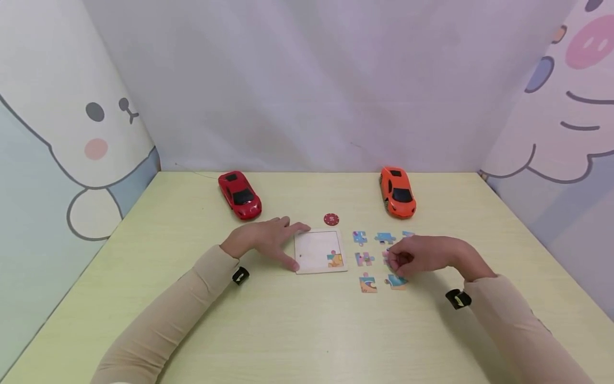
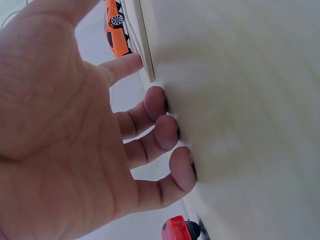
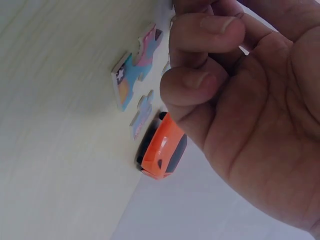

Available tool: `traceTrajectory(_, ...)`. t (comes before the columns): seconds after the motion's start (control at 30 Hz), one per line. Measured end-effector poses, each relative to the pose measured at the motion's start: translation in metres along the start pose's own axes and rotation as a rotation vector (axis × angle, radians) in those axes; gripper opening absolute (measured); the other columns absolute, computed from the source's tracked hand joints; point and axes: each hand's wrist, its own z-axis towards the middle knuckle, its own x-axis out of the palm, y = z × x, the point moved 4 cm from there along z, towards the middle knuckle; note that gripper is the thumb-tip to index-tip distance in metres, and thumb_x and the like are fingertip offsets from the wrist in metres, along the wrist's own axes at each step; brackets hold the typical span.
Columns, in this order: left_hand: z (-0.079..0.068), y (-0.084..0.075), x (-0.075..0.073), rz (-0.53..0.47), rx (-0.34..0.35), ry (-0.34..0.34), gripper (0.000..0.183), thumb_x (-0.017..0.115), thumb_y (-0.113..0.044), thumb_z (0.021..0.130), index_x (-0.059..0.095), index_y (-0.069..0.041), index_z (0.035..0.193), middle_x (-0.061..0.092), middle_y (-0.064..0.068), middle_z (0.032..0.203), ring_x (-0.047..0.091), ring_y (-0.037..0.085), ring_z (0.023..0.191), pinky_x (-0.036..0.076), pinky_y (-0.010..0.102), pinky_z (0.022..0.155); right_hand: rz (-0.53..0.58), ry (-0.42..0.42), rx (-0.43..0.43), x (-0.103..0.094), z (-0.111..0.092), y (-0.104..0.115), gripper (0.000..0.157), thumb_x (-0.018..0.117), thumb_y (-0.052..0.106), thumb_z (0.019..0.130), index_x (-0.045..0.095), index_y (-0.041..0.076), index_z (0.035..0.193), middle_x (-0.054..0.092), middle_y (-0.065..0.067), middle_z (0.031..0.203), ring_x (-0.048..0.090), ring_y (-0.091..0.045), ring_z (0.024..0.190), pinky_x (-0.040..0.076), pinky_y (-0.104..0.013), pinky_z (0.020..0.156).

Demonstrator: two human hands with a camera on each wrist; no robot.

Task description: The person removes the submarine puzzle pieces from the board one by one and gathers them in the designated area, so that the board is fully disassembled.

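My left hand (image 1: 271, 238) is spread at the left side of a white puzzle board (image 1: 314, 248), thumb at its near corner and index finger at its far corner. In the left wrist view the other fingers curve down close to the table. One puzzle piece (image 1: 336, 260) lies in the board's near right corner. To the right, my right hand (image 1: 422, 255) has curled fingers over a middle-row puzzle piece (image 1: 386, 257), partly covering it; I cannot tell whether the fingertips pinch it. Beneath that hand, the right wrist view shows another puzzle piece (image 3: 137, 67).
Several loose pieces surround the right hand, including a blue piece (image 1: 360, 238) and a beach-patterned piece (image 1: 368, 284). Behind the board lies a red chip (image 1: 331, 219). A red toy car (image 1: 240, 196) and an orange toy car (image 1: 398, 193) stand farther back, before a cloth wall.
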Motion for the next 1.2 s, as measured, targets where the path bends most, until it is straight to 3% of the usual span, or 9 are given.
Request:
traceTrajectory(0.43,0.001,0.001,0.001,0.015,0.001,0.003,0.096,0.074,-0.063,0.080,0.029,-0.026,0.156,0.049,0.009,0.124,0.049,0.024,0.110,0.045,0.042,0.093,-0.014,-0.030,-0.014,-0.006,0.021,0.017,0.009,0.068,0.014,0.095,0.063,0.019,0.101,0.054,0.000,0.081,0.055,-0.017,0.075,0.043,-0.028,0.059)
traceTrajectory(0.7,-0.001,0.002,0.002,-0.002,-0.013,0.001,0.096,0.074,-0.063,0.079,0.029,-0.028,0.156,0.048,0.009,0.126,0.049,0.024,0.112,0.044,0.043,0.094,-0.047,-0.040,-0.063,-0.007,0.042,0.035,0.009,0.068,0.019,0.096,0.065,0.021,0.105,0.058,0.001,0.083,0.056,-0.015,0.075,0.045,-0.030,0.065)
traceTrajectory(1.2,0.001,0.000,0.002,0.031,-0.026,0.005,0.095,0.072,-0.067,0.079,0.028,-0.033,0.156,0.047,0.009,0.127,0.048,0.024,0.115,0.045,0.044,0.094,-0.069,-0.012,-0.078,0.000,0.073,0.068,0.024,0.071,0.018,0.093,0.059,0.019,0.114,0.056,0.001,0.075,0.054,-0.014,0.062,0.045,-0.032,0.066)
